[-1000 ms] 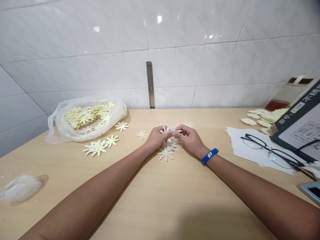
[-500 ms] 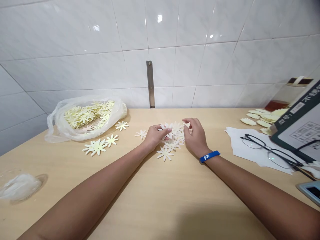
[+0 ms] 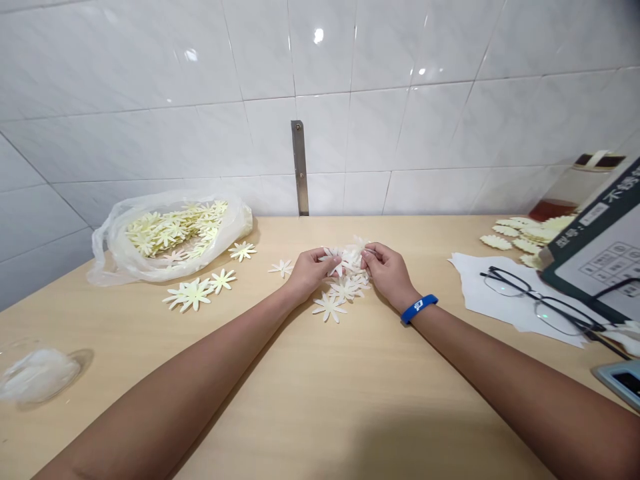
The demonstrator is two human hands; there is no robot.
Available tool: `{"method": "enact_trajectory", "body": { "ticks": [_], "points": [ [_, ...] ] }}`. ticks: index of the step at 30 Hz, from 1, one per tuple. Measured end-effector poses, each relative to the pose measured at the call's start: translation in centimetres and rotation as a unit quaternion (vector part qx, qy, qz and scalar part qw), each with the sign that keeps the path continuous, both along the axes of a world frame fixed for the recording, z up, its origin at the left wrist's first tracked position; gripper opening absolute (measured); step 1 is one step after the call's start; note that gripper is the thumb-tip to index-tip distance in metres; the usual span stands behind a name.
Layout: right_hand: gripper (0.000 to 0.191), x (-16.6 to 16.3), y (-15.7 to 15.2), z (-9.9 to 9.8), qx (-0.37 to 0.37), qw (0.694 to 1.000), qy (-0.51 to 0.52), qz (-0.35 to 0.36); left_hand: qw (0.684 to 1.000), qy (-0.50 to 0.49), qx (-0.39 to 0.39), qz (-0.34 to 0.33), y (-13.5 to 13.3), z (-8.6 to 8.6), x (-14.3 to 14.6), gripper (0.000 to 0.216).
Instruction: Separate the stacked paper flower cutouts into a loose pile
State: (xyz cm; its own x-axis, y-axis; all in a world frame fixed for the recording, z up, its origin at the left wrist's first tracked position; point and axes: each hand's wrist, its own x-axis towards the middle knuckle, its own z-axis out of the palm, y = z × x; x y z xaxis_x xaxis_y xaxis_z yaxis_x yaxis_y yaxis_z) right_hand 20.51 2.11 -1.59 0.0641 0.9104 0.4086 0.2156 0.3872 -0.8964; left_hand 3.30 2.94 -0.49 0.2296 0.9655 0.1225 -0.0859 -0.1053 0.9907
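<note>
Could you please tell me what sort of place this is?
Possibly a home corner used for crafts: a table against a tiled wall, a plastic bag of flower shapes, and eyeglasses.

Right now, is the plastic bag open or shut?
Open: the plastic bag gapes toward the camera, and pale flower cutouts show through its mouth.

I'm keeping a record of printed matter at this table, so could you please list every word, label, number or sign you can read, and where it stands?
"型号:" on the green-and-white box.
"不锈" on the same box; the next character is cut off by the picture's edge.
Too small or blurred to read: the box's small label and table entries, and the white mark on the blue wristband.
</note>
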Motion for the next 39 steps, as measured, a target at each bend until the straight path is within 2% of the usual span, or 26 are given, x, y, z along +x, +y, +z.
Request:
{"method": "enact_trajectory", "body": {
  "ticks": [3,6,10,12,15,17,21,23,27,30,31,34,35,37,39],
  "points": [
    [0.022,0.2,0.1,0.0,-0.005,0.999,-0.005,-0.034,0.999,0.033,0.0,0.042,-0.2,0.3,-0.1,0.031],
    [0.022,0.2,0.1,-0.1,0.002,0.993,-0.054,-0.105,0.995,0.067,0.017,0.073,-0.3,0.4,-0.3,0.039],
    [0.048,0.1,0.1,-0.4,0.049,0.978,-0.129,-0.156,0.993,0.086,0.042,0.063,-0.2,0.2,-0.2,0.041],
    [0.047,0.1,0.0,-0.4,0.074,0.973,-0.157,-0.155,0.995,0.07,0.047,0.045,0.0,0.0,0.0,0.034],
    [0.034,-0.1,-0.3,-0.3,0.117,0.972,-0.151,-0.14,0.999,0.017,0.021,0.021,0.1,0.0,0.1,0.016],
    [0.026,-0.3,-0.6,-0.1,0.123,0.979,-0.13,-0.101,1.0,-0.002,0.008,0.011,0.1,0.0,0.1,0.018],
    [0.018,-0.9,-1.1,0.2,0.06,0.991,-0.116,0.027,0.999,0.048,0.002,0.017,-0.2,0.2,0.0,0.026],
    [0.019,-1.0,-1.2,0.3,0.053,0.99,-0.122,0.047,0.997,0.072,0.003,0.023,-0.2,0.1,0.0,0.032],
    [0.027,-0.4,-0.7,0.1,0.058,0.99,-0.124,-0.031,0.999,0.023,0.02,0.01,0.0,-0.2,0.2,0.028],
    [0.023,0.2,0.0,-0.3,0.045,0.989,-0.112,-0.089,1.0,-0.019,0.019,0.003,0.1,-0.1,0.1,0.025],
    [0.024,0.4,0.2,-0.5,0.046,0.987,-0.113,-0.105,1.0,-0.016,0.019,0.008,0.1,0.0,0.0,0.025],
    [0.043,0.5,0.4,-0.8,0.069,0.979,-0.124,-0.147,0.998,0.039,0.014,0.048,0.0,0.2,-0.2,0.035],
    [0.042,0.4,0.3,-0.7,0.082,0.976,-0.126,-0.155,0.996,0.06,0.013,0.061,0.0,0.2,-0.2,0.039],
    [0.03,0.1,-0.1,-0.5,0.102,0.978,-0.115,-0.139,0.994,0.083,0.013,0.064,-0.1,0.2,-0.2,0.044],
    [0.021,-0.5,-0.7,-0.1,0.102,0.986,-0.106,-0.077,0.997,0.071,0.023,0.035,-0.1,0.1,0.0,0.042]
  ]
}}
